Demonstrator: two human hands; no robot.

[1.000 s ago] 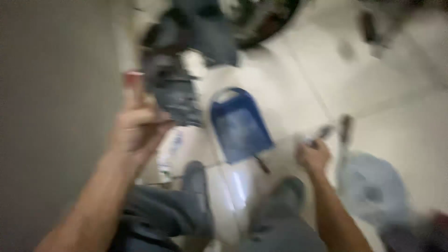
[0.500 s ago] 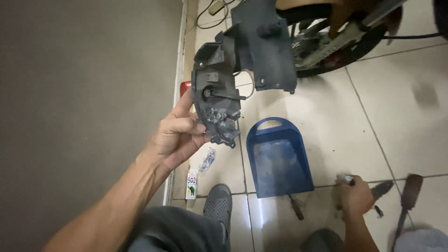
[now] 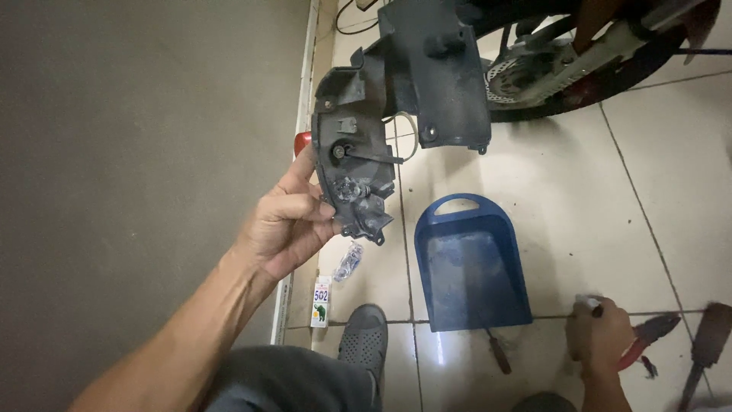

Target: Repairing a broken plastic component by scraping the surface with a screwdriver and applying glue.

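My left hand holds up a dark grey plastic lamp housing by its lower left edge, its back side with a bulb socket and a thin wire facing me. A larger dark grey panel sits behind and above it; whether the two are joined is unclear. My right hand is low at the bottom right, near the floor, closed on a small tool with a light tip, just beside red-handled pliers.
A blue dustpan lies on the tiled floor. A motorcycle wheel stands at the top right. A screwdriver, a brush handle, a small glue package, a clear bulb, my grey shoe and a grey wall surround me.
The view steadied from blur. My left hand kept holding the housing and raised it. My right hand stayed low by the pliers, with the small tool in it.
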